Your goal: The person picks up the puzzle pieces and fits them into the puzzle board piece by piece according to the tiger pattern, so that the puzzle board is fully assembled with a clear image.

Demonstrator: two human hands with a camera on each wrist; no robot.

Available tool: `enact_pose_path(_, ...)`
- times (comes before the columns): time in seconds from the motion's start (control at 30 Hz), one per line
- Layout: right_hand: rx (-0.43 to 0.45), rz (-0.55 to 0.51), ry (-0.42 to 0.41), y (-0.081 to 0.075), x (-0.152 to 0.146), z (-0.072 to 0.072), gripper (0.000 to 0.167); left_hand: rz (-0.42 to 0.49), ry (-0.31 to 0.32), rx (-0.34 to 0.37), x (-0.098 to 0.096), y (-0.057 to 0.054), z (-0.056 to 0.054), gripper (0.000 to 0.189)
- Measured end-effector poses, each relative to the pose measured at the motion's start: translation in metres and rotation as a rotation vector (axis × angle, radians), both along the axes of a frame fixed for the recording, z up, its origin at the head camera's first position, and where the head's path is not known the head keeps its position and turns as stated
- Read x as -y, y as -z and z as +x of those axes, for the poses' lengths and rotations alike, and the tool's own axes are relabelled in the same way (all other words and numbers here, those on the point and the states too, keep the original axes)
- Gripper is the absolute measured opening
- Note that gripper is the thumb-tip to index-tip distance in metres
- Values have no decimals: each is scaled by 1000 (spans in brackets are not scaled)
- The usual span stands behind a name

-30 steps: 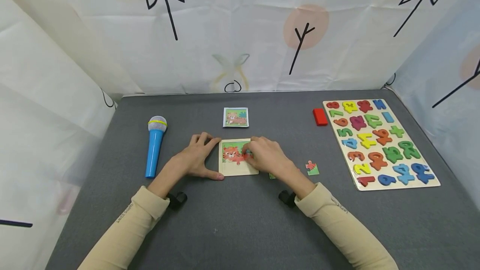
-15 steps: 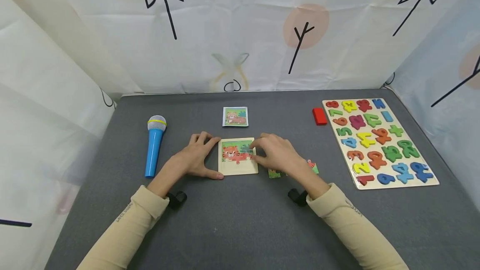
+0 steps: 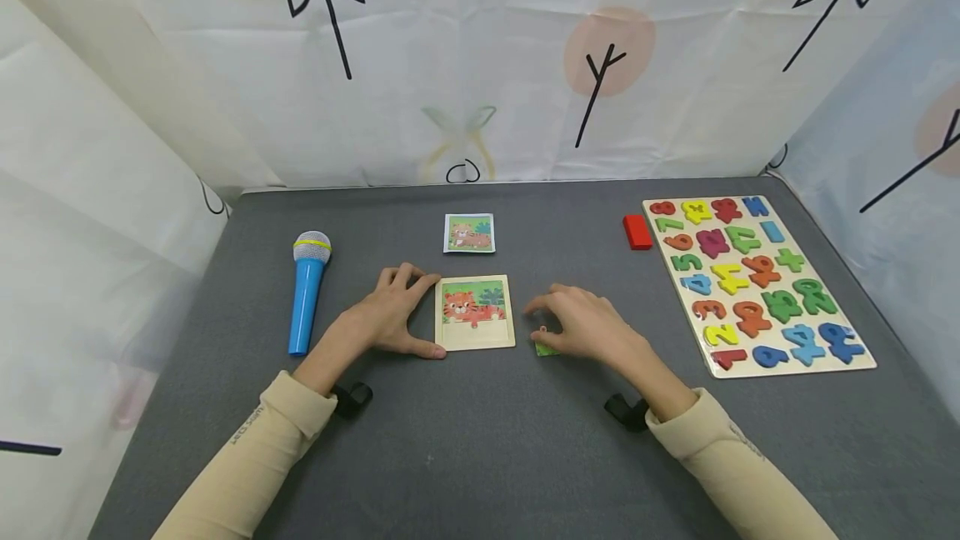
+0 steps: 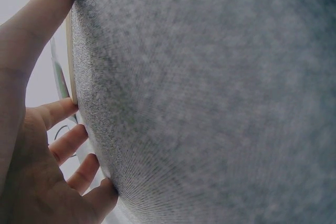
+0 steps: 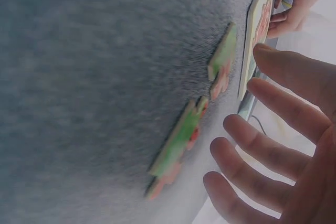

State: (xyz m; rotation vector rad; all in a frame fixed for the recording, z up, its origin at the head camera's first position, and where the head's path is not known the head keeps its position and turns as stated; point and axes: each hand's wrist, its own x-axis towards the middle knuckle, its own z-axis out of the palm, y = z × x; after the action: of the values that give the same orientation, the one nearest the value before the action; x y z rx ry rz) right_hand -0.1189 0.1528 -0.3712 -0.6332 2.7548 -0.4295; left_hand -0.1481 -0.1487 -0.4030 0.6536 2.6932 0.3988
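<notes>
Green pieces (image 5: 223,51) look light and stiff: pinch them by their edges. Your right hand (image 3: 588,325) hovers spread; your left hand (image 3: 388,319), also spread, touches the board (image 3: 467,338).

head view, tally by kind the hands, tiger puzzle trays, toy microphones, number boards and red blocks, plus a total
Left hand and right hand: 2
Tiger puzzle tray: 1
Toy microphone: 1
Number board: 1
Red block: 1
Total: 6
</notes>
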Motion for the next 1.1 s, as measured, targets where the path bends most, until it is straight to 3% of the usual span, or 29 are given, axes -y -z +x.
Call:
enact_pose_path(0.4, 11, -6, -20, 5, -8, 14, 35, -5, 3, -5, 0, 1, 0, 113)
enact_pose_path(1.1, -38, -44, -45, 8, -6, 17, 28, -2, 3, 2, 0, 1, -1, 113)
